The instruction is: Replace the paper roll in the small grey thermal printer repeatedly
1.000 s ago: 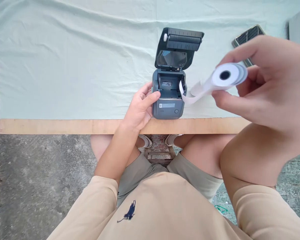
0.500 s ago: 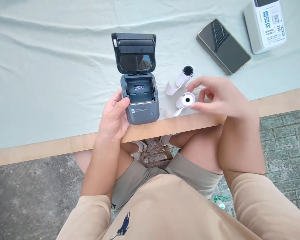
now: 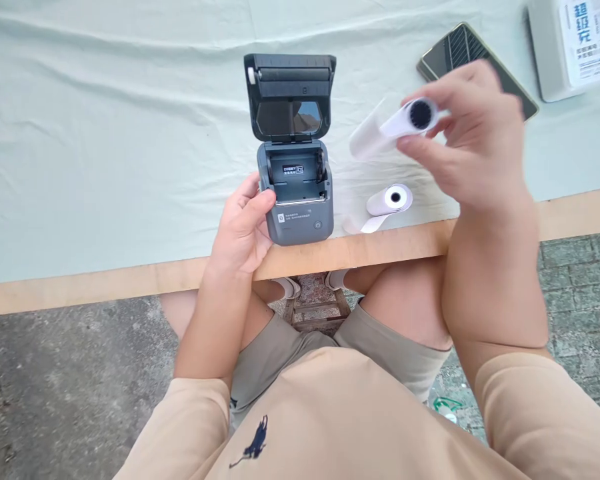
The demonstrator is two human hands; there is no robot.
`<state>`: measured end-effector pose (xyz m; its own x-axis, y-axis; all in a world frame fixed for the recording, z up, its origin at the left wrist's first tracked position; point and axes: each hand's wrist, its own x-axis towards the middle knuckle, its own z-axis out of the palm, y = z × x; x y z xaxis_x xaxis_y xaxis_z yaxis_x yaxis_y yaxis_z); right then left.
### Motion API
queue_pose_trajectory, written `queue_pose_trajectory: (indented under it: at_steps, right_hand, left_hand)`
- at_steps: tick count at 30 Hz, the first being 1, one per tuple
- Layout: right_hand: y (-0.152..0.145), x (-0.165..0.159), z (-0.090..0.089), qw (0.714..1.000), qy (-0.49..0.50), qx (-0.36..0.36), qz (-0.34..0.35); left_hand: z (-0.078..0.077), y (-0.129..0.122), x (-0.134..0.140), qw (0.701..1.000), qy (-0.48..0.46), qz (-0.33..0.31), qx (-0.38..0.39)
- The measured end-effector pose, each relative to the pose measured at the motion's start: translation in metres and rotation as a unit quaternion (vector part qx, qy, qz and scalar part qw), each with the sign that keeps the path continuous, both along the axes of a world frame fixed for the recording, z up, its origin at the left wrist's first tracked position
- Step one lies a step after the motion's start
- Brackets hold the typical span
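Observation:
A dark grey label printer (image 3: 300,223) stands at the table's front edge with its lid raised and its paper bay bare. My left hand (image 3: 245,227) grips its left side, thumb on the front corner. Raised to the right of the printer, my right hand (image 3: 473,133) pinches a white paper roll (image 3: 400,123) by its end, between thumb and fingers. This roll has a black toothed core, and a loose strip of paper trails to its left. Below it, a second paper roll (image 3: 383,202) with a white-ringed core lies on the cloth, its tail partly unrolled.
A phone (image 3: 447,57) lies behind my right hand, partly covered by it. At the top right stands a white box-shaped device (image 3: 555,60) with printed labels. Pale cloth (image 3: 130,147) covers the table up to its wooden front edge (image 3: 105,281).
My right hand has taken hold of the black-cored paper roll and lifted it off the cloth. My left hand still grips the printer. The whole view has shifted slightly.

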<state>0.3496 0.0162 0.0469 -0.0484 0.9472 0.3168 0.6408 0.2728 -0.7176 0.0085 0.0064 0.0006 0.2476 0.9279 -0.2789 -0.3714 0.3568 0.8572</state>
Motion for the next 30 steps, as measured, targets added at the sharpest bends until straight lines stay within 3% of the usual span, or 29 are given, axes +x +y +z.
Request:
queue_pose_trajectory:
  at_steps: [3, 6, 8, 12, 17, 20, 24, 30]
  right_hand:
    - [-0.018, -0.011, 0.027, 0.986, 0.123, 0.080, 0.078]
    - [-0.031, -0.035, 0.050, 0.961, 0.136, -0.005, 0.241]
    - [-0.031, -0.055, 0.056, 0.952, 0.058, -0.045, 0.298]
    - [-0.017, -0.094, 0.056, 0.971, -0.147, -0.048, 0.185]
    - [0.002, -0.120, 0.052, 0.947, -0.281, -0.092, 0.125]
    - [0.004, -0.122, 0.050, 0.937, -0.306, -0.108, 0.127]
    - [-0.009, -0.115, 0.044, 0.943, -0.282, -0.043, 0.169]
    - [-0.024, -0.102, 0.036, 0.949, -0.213, -0.053, 0.229]
  left_hand:
    - [0.002, -0.003, 0.001, 1.000, -0.004, 0.003, -0.009]
    - [0.007, -0.007, 0.005, 0.999, -0.026, 0.014, -0.024]
    - [0.009, -0.009, 0.008, 0.998, -0.042, 0.023, -0.031]
    - [0.005, -0.007, 0.009, 0.999, -0.032, 0.008, -0.018]
    - [-0.004, -0.004, 0.005, 1.000, -0.022, -0.017, -0.013]
    - [-0.002, -0.005, 0.006, 0.999, -0.028, -0.024, -0.014]
    - [0.002, -0.006, 0.008, 0.999, -0.035, -0.021, -0.024]
    - [-0.007, -0.006, 0.007, 0.999, 0.002, -0.027, 0.019]
